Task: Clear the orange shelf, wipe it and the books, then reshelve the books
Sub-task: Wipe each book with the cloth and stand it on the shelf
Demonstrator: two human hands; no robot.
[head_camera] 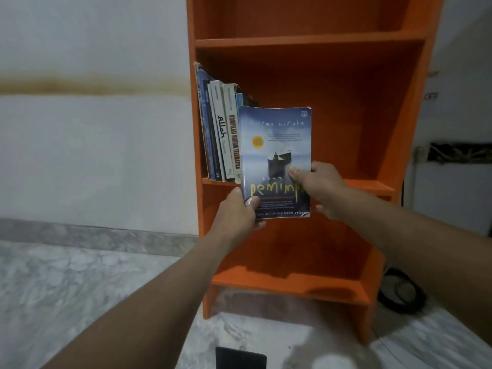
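Note:
A blue paperback with yellow lettering is held upright in front of the orange shelf, its cover facing me. My left hand grips its lower left corner, thumb on the cover. My right hand pinches its right edge, thumb on the cover and fingers behind. Several books stand leaning at the left end of the middle board, just behind the held one.
The boards above and below the middle one hold nothing in view. A dark round object lies on the marble floor right of the shelf. A dark flat thing sits at the bottom edge. A white wall is on the left.

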